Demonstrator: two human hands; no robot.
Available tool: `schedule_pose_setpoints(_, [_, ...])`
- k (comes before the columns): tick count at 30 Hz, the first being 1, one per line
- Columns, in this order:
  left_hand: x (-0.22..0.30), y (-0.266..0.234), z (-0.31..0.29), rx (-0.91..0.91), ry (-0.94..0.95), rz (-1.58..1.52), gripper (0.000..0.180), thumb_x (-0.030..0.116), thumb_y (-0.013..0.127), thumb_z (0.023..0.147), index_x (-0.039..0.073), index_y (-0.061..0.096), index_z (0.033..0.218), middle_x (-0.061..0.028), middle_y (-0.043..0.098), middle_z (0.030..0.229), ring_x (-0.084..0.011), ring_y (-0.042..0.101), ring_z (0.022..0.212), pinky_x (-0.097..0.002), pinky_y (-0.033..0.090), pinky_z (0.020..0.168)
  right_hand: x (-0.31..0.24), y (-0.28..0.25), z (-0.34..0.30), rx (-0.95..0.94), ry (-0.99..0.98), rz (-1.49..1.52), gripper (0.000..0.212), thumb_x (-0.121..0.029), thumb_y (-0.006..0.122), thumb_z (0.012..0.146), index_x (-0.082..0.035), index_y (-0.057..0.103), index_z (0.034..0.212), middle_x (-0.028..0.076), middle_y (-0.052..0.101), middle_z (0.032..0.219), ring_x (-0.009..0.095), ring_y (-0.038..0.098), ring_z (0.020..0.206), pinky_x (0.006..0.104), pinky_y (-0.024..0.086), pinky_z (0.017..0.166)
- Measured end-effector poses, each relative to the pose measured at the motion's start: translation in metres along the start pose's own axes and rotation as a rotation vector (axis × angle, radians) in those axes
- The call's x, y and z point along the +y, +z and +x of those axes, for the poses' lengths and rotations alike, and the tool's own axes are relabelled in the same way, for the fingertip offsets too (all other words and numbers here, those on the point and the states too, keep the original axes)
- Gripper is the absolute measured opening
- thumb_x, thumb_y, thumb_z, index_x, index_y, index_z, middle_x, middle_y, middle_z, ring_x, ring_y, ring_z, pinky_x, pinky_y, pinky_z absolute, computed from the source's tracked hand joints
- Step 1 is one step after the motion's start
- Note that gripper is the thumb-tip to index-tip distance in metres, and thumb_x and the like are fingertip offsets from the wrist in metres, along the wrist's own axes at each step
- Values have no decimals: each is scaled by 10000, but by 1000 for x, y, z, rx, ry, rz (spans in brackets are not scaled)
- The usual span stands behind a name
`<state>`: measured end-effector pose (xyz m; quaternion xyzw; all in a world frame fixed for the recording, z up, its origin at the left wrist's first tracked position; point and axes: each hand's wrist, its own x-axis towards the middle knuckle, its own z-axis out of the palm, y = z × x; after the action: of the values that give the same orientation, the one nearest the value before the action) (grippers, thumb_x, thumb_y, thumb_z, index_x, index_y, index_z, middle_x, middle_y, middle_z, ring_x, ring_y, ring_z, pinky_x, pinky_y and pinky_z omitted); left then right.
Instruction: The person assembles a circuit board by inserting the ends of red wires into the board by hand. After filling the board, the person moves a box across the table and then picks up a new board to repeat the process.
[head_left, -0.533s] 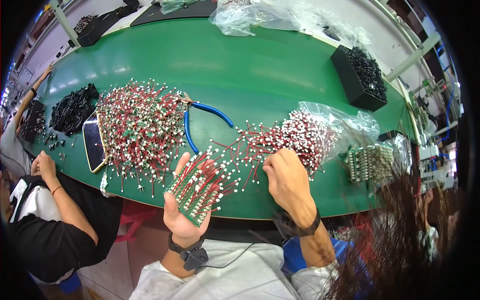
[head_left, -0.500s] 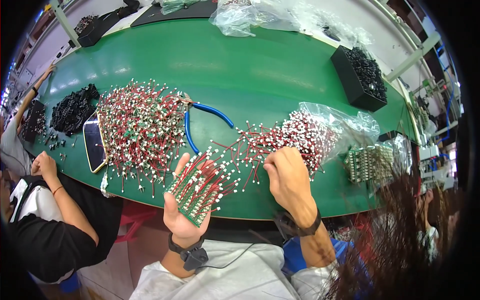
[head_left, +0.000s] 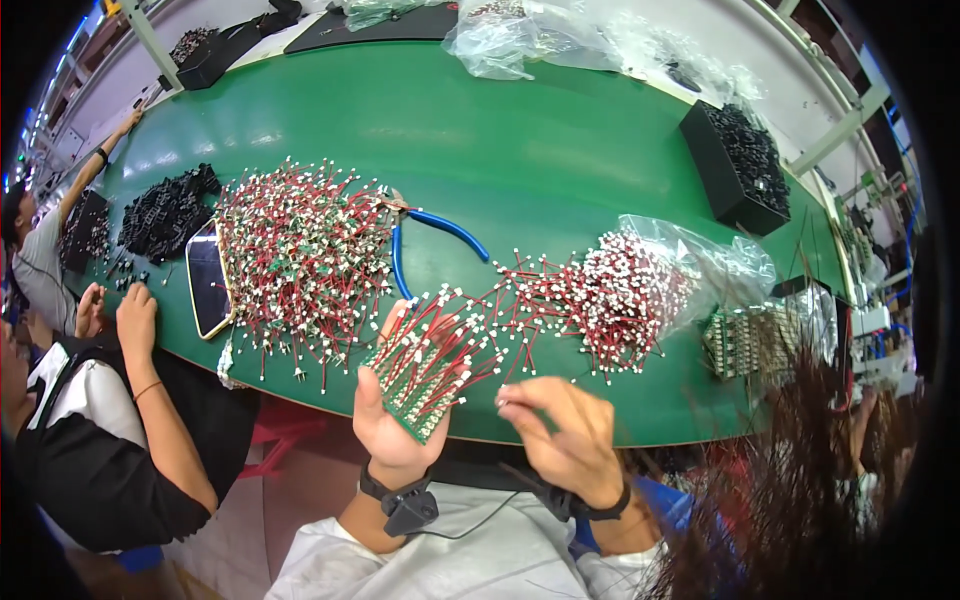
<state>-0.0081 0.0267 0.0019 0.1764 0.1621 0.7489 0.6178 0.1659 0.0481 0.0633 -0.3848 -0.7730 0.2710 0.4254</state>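
My left hand (head_left: 393,437), palm up, holds a green circuit board panel (head_left: 425,420). Many red wires tipped with white connectors stand up from the panel. Just right of it, my right hand (head_left: 570,435) is closed in a pinch, with a small white connector (head_left: 502,402) showing at the fingertips; any wire on it is too fine to make out. Beyond that hand lies a pile of red wires with white connectors (head_left: 625,300), spilling from a clear plastic bag (head_left: 725,265). A larger heap of wired small green boards (head_left: 300,260) lies to the left.
Blue-handled pliers (head_left: 445,228) rest against the left heap, and a phone (head_left: 207,285) lies at its edge. Black parts (head_left: 165,215) are piled farther left. A black bin (head_left: 735,165) and stacked board panels (head_left: 745,340) are at right. Co-workers sit at left.
My right hand has come from the wire pile back toward me and left, beside the panel. My left hand still holds the panel. The whole view has shifted slightly.
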Motion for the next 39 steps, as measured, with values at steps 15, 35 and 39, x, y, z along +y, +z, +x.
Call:
schedule_pose_setpoints(15, [-12, 27, -5, -14, 9, 179, 929, 538, 550, 951, 1, 114, 1572, -259, 422, 1490, -367, 486, 1353, -517, 408, 1122, 12, 23, -15, -143, 67, 97, 178, 26, 699, 824, -14, 630, 983, 123, 620, 849, 261, 603, 660, 357, 477, 565])
schedule_pose_setpoints(35, [-5, 32, -10, -52, -101, 285, 1013, 527, 615, 902, -11, 83, 1575, -266, 443, 1481, -362, 519, 1320, -478, 402, 1128, 6, 14, -9, -330, -32, -188, 105, 25, 648, 808, -7, 608, 900, 142, 602, 858, 343, 607, 770, 447, 499, 668])
schedule_pose_setpoints(39, [-5, 25, -10, -57, -98, 230, 1020, 537, 626, 902, -11, 91, 1577, -282, 419, 1497, -377, 511, 1327, -487, 403, 1130, 3, 23, -8, -318, -57, -195, 109, 42, 637, 810, -8, 609, 903, 138, 586, 859, 338, 594, 773, 440, 498, 668])
